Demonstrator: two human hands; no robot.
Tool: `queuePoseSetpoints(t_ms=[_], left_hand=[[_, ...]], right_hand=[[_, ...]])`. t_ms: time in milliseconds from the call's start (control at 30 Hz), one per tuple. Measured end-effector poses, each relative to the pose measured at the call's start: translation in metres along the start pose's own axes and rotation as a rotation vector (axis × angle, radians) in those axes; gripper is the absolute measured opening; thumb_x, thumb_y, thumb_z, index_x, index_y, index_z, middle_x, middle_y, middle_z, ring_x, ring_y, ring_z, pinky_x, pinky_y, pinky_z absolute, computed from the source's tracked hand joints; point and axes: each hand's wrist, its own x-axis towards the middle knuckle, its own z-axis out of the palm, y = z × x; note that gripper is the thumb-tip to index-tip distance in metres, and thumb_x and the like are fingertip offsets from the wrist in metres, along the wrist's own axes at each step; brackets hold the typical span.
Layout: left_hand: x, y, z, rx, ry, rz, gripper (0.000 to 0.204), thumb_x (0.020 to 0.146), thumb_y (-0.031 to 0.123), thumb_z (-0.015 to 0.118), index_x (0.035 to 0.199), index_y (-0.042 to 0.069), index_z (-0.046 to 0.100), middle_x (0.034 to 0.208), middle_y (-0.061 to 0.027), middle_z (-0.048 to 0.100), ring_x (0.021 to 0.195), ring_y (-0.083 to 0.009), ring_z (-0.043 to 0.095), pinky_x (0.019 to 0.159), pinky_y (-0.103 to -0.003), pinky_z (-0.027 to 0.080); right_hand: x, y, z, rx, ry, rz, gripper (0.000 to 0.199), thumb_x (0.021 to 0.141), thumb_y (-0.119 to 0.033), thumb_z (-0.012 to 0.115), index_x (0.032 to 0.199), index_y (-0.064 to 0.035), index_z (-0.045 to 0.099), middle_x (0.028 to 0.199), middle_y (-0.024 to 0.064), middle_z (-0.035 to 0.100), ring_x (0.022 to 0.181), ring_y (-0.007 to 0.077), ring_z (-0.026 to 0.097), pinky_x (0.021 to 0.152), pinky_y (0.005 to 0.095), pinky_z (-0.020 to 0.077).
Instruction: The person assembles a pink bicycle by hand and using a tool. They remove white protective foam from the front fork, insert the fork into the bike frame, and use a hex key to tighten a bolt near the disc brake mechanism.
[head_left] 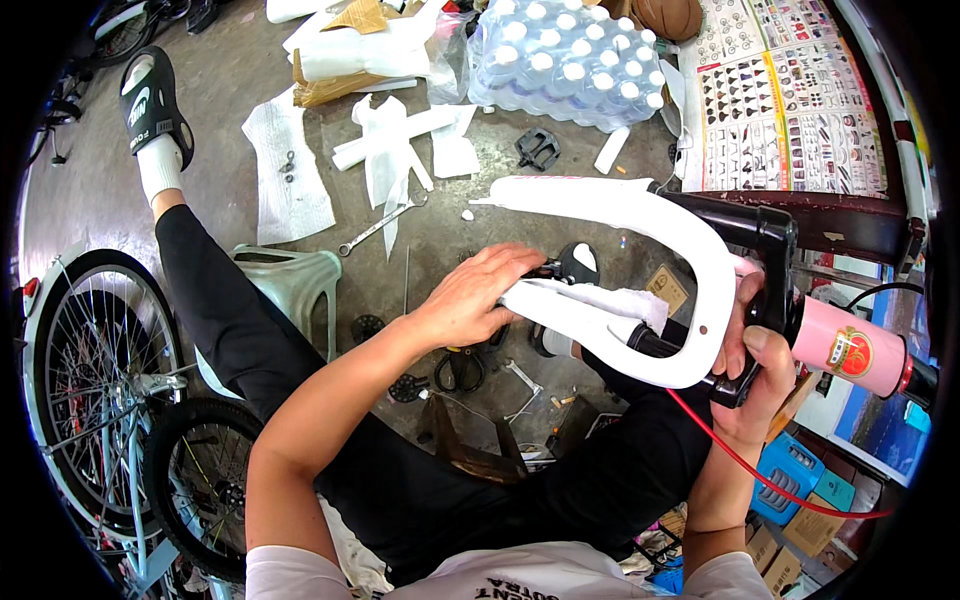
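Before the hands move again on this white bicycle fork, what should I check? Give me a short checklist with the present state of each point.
1. Right hand grips the fork at its crown, next to the black frame: ok.
2. Left hand rests on the white wrapping of the lower fork leg: ok.
3. Wrapping removed from the fork: not ok, the lower leg is partly covered.
4. Red cable clear of the right wrist: not ok, it runs along it.
5. Wrench within reach: cannot tell; it lies on the floor beyond the knee.
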Motion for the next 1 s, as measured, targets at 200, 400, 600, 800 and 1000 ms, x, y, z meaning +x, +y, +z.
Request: queuePoseSetpoints(t_ms=[200, 400, 600, 800, 1000], left_hand=[[0.002, 0.006, 0.001, -0.049, 0.105, -0.065, 0.079, 0.075, 0.01, 0.075, 0.145, 0.003, 0.039, 0.149, -0.0154, 0.042, 0.141, -0.0355, 0.035, 0.116, -0.045, 0.031], [0.003, 0.002, -0.001, -0.017, -0.077, -0.012, 0.083, 0.077, 0.011, 0.074, 0.15, 0.007, 0.034, 0.154, -0.0157, 0.036, 0.144, -0.0341, 0.031, 0.117, -0.045, 0.03], [0.002, 0.001, -0.002, -0.018, -0.071, -0.083, 0.082, 0.079, 0.012, 0.074, 0.15, 0.009, 0.035, 0.158, -0.0135, 0.031, 0.147, -0.0337, 0.027, 0.116, -0.048, 0.029], [0.001, 0.01, 0.0, 0.093, 0.049, -0.04, 0.085, 0.076, 0.014, 0.077, 0.15, 0.009, 0.035, 0.154, -0.0152, 0.037, 0.143, -0.0362, 0.033, 0.111, -0.048, 0.034], [-0.006, 0.017, 0.023, 0.295, 0.347, -0.054, 0.063, 0.069, 0.018, 0.083, 0.123, 0.004, 0.052, 0.115, -0.015, 0.057, 0.104, -0.0355, 0.059, 0.087, -0.044, 0.048]], right_hand=[[0.0, 0.0, 0.0, -0.004, -0.011, 0.004, 0.038, 0.076, -0.017, 0.059, 0.107, 0.0028, 0.051, 0.052, 0.0018, 0.047, 0.044, 0.0078, 0.042, 0.047, 0.0185, 0.0378], [0.002, 0.0, -0.001, -0.019, -0.011, 0.011, 0.038, 0.077, -0.018, 0.059, 0.107, 0.003, 0.05, 0.052, 0.0019, 0.047, 0.045, 0.0085, 0.042, 0.047, 0.0194, 0.0367], [0.002, 0.0, 0.002, -0.03, -0.022, 0.006, 0.038, 0.078, -0.018, 0.059, 0.108, 0.0031, 0.05, 0.053, 0.0025, 0.046, 0.045, 0.0092, 0.043, 0.047, 0.02, 0.0379], [0.002, 0.0, 0.001, 0.016, -0.017, 0.017, 0.036, 0.08, -0.018, 0.058, 0.109, 0.0026, 0.05, 0.054, 0.0023, 0.046, 0.047, 0.009, 0.043, 0.049, 0.0202, 0.0372], [0.003, -0.002, -0.01, 0.131, -0.133, 0.023, 0.036, 0.086, -0.018, 0.054, 0.114, 0.0045, 0.048, 0.056, 0.0023, 0.045, 0.052, 0.0131, 0.045, 0.057, 0.027, 0.0394]])
